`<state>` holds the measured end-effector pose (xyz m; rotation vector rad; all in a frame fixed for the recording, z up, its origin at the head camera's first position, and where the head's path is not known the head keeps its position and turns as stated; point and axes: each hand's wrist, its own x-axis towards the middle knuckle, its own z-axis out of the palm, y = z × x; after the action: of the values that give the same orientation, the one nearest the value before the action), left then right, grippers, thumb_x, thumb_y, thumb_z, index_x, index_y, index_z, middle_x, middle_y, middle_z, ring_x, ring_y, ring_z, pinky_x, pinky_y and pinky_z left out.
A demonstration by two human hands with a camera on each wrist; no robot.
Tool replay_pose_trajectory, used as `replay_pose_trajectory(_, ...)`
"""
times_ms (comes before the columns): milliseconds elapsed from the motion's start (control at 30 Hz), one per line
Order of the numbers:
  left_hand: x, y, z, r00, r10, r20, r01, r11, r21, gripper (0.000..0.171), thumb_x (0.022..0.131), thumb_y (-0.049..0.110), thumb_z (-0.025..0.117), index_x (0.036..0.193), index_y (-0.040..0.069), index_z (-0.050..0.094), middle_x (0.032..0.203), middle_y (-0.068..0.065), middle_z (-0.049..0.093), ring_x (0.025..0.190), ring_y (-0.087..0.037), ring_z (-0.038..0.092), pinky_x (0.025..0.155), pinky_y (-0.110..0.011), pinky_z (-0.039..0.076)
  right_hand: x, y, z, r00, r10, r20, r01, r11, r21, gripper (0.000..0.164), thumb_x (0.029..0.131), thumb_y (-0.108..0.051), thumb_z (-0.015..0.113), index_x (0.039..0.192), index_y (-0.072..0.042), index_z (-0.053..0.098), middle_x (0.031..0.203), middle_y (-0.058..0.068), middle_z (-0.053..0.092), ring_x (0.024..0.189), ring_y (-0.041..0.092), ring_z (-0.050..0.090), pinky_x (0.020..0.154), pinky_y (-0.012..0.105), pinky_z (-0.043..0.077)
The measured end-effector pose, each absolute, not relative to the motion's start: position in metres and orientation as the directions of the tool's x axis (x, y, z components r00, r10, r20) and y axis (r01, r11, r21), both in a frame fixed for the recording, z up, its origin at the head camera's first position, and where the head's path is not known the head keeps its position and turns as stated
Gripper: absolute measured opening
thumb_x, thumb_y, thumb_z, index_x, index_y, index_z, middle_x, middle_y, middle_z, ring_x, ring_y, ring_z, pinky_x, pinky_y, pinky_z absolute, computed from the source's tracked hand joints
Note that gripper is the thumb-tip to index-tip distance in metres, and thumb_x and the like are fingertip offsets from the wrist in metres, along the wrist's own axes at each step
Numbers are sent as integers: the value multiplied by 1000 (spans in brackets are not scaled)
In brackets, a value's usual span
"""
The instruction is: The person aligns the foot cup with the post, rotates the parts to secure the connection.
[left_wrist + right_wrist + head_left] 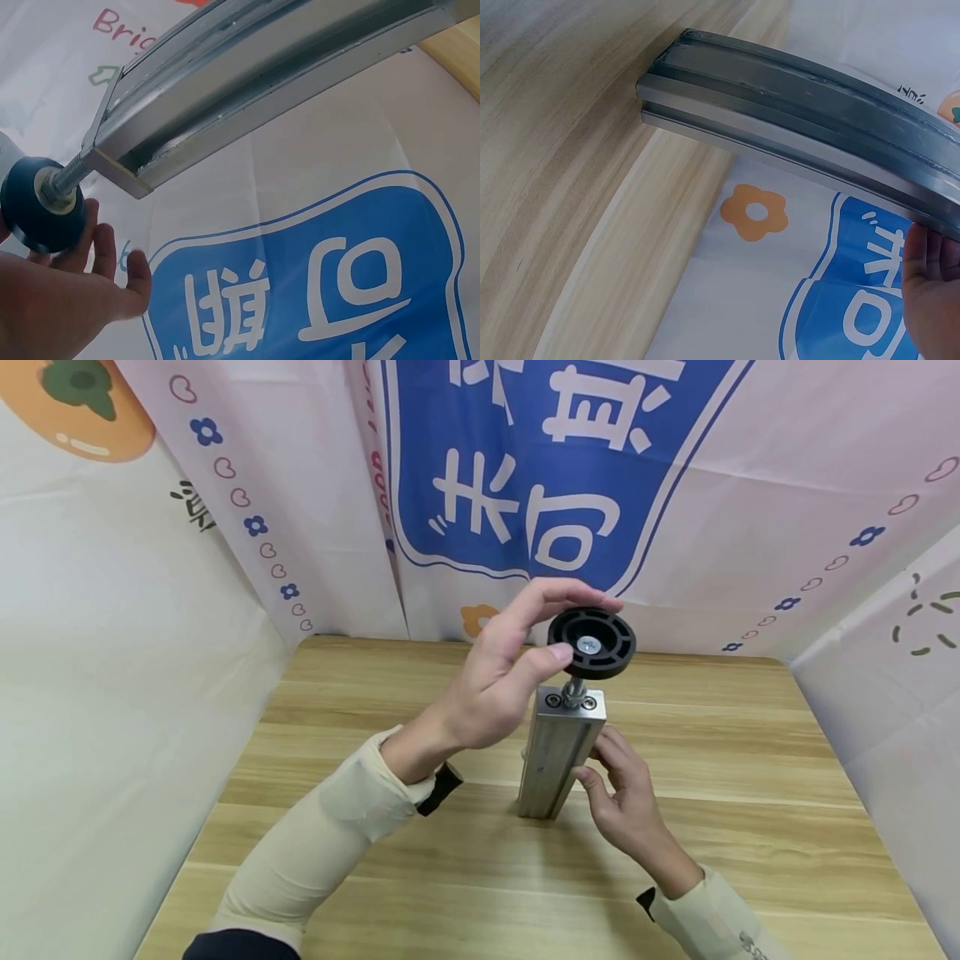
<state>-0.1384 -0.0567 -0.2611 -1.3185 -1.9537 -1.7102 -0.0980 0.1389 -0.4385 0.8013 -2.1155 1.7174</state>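
An aluminium profile (557, 760) stands upright on the wooden table, with two bolts visible in its top end plate. From that plate rises a threaded stud (574, 690), topped by a black round levelling foot (617, 652) with a screw head in its middle. My left hand (498, 681) holds the foot by its rim, thumb on the near side and fingers round the far side. Lower down, my right hand (626, 797) grips the profile from the right, its fingertips partly hidden behind it. In the right wrist view, the profile's lower end (652, 94) rests on the table.
The wooden table (360, 860) carries the profile near its middle. Behind it hangs a printed cloth (337, 485) with a blue sign, and white cloth walls (90, 693) close off both sides. A dark wrist strap piece (441, 788) shows under the left cuff.
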Motion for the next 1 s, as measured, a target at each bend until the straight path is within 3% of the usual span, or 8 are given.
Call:
replay_pose_trajectory(67,-139,-57,-260,-572,491,657,712,-101,695,46,99,9,38,140,-12,46,145,-27,57,136,-28,60,109,-36,54,-98,139,-438,-803,-233,549,-586,134,-799,44,91,19,64,133,5,65,129,16,64,117,9,65,101,22,56)
replay_pose_trajectory(333,-138,-60,-260,-551,442,708,770,-57,635,45,100,9,41,140,-11,48,146,-26,59,142,-26,53,121,-38,41,-97,139,-439,-802,-235,549,-586,138,-798,43,91,19,64,133,7,65,130,11,64,117,8,65,101,21,56)
replay_pose_trajectory(500,-138,-56,-260,-562,345,752,809,40,586,48,92,17,64,133,-5,57,134,-19,66,132,-22,58,115,-39,41,-99,140,-441,-784,-238,574,-610,121,-783,45,89,21,64,132,7,65,129,8,64,116,8,65,100,21,56)
replay_pose_trajectory(700,-138,-53,-259,-575,293,764,815,120,567,74,69,17,94,131,-2,59,126,-14,68,121,-18,62,108,-35,45,-100,141,-444,-756,-244,607,-643,106,-758,47,88,23,64,132,7,64,130,10,63,117,7,64,101,20,55)
replay_pose_trajectory(833,-138,-51,-258,-595,277,754,803,161,574,82,64,20,99,131,-1,58,125,-12,68,114,-16,62,105,-37,47,-100,141,-445,-748,-238,619,-653,98,-751,47,88,23,64,132,7,65,128,13,63,118,7,64,102,21,55)
replay_pose_trajectory(1000,-138,-52,-259,-617,277,736,786,179,592,79,67,21,97,132,-1,58,121,-12,68,109,-17,61,104,-36,46,-101,141,-445,-746,-241,621,-655,98,-749,48,88,23,64,132,5,65,128,14,64,118,8,64,102,21,56)
